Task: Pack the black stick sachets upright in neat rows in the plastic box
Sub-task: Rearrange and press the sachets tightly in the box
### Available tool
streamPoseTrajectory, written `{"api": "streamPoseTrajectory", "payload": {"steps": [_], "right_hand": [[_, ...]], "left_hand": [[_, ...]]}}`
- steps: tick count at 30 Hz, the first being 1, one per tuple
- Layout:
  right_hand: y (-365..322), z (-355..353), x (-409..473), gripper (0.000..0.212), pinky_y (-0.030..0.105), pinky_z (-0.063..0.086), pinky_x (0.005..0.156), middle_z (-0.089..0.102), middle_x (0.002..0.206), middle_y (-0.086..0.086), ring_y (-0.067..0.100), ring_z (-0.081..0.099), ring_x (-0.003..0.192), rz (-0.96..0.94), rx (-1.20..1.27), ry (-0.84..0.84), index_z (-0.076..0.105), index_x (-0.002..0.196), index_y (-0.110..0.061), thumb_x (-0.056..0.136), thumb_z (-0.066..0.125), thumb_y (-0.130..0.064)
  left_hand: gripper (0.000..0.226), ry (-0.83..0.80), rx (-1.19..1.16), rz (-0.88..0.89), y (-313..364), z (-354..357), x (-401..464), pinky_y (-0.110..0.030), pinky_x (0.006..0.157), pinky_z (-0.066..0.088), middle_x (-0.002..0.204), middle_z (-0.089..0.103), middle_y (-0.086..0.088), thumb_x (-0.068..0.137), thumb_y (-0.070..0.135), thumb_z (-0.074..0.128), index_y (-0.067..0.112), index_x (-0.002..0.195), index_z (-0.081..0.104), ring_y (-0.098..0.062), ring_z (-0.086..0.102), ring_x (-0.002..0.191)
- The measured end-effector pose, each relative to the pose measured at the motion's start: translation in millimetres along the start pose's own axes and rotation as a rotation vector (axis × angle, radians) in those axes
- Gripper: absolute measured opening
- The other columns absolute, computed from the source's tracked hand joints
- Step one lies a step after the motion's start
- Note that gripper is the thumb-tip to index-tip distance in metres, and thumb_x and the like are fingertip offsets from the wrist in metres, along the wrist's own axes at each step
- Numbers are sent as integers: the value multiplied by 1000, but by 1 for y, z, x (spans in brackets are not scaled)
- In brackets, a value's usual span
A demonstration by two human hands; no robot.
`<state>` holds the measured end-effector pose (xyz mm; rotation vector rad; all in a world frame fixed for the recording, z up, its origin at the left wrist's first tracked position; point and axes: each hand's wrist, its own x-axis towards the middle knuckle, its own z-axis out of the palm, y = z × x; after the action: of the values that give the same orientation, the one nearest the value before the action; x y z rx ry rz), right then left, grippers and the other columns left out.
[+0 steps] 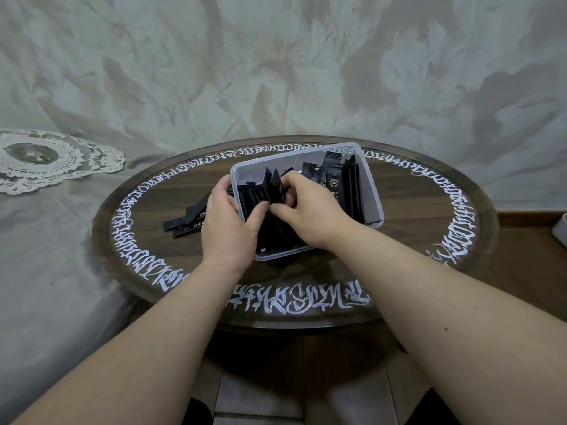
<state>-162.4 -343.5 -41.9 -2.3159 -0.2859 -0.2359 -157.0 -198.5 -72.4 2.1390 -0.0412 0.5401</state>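
A clear plastic box (pixel 369 185) stands on the round dark table (pixel 414 216). Several black stick sachets (pixel 348 182) stand upright along its right side, and more lean in its left half. My right hand (pixel 310 207) reaches into the box and pinches a black sachet (pixel 276 187) that points up. My left hand (pixel 228 222) grips the box's left wall, thumb inside against the leaning sachets. A few loose sachets (pixel 184 223) lie flat on the table left of the box, partly hidden by my left hand.
The table carries a ring of white script (pixel 294 299) around its edge. A grey patterned cloth surface lies to the left with a white lace doily (pixel 49 161) on it. Wooden floor (pixel 521 240) shows at the right and below.
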Motion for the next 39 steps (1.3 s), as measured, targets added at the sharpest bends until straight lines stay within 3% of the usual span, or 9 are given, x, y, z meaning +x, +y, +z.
{"api": "streamPoseTrajectory", "payload": {"steps": [4,6,10,13,17,22,25,33,39], "right_hand": [[0,-3,3,17,24,34,73,49,91,-5,8,46,76,3,49,57,48,97,-24,89,61,-31],[0,-6,3,20,27,41,77,55,99,1,13,52,82,17,94,83,54,101,-19,88,63,-31],[1,-15,-4,18,30,50,72,62,82,-6,12,60,72,74,205,43,60,103,-16,88,64,-28],[7,-17,-9,26,34,51,83,65,87,-2,15,61,80,82,48,-34,65,109,-17,88,63,-33],[8,-15,-13,53,24,42,89,63,105,-3,14,58,98,65,-193,-28,51,134,-16,88,64,-38],[13,-28,-17,20,19,42,72,60,76,-13,7,56,76,39,-121,150,68,98,-21,83,70,-35],[26,-47,-28,9,23,45,73,63,73,-13,8,59,76,69,-170,200,69,85,-24,84,68,-32],[55,-64,-58,34,33,48,90,63,117,-3,18,57,107,59,-530,-132,63,120,-22,87,55,-23],[54,-63,-54,32,30,49,83,69,109,0,21,61,96,0,-548,-55,67,113,-21,88,50,-12]], "left_hand": [[63,-3,21,7,1,0,-1,-34,78,43,93,52,1,84,34,69,24,138,38,-16,54,89],[62,0,32,8,1,0,-1,-32,76,41,92,50,2,85,32,68,24,138,38,-15,52,87],[62,2,38,5,2,-1,-1,-30,75,38,93,50,3,85,33,69,25,138,38,-13,51,85],[63,0,41,-3,3,-1,-1,-30,76,39,96,51,2,84,33,69,25,138,38,-13,51,85],[64,-7,43,-6,4,-2,-1,-31,76,41,100,52,2,84,33,70,26,138,38,-12,51,85],[69,-11,51,7,4,-3,-2,-31,78,40,101,52,2,82,33,72,24,140,37,-12,51,88],[72,-18,58,8,4,-3,-2,-33,82,43,106,53,0,81,35,72,24,142,35,-13,51,93],[76,-28,100,20,7,-1,-6,-35,88,41,116,50,-4,82,35,73,25,144,31,-18,49,106],[76,-26,130,19,8,-2,-9,-37,90,42,117,50,-6,82,33,72,24,144,31,-21,50,110]]}}
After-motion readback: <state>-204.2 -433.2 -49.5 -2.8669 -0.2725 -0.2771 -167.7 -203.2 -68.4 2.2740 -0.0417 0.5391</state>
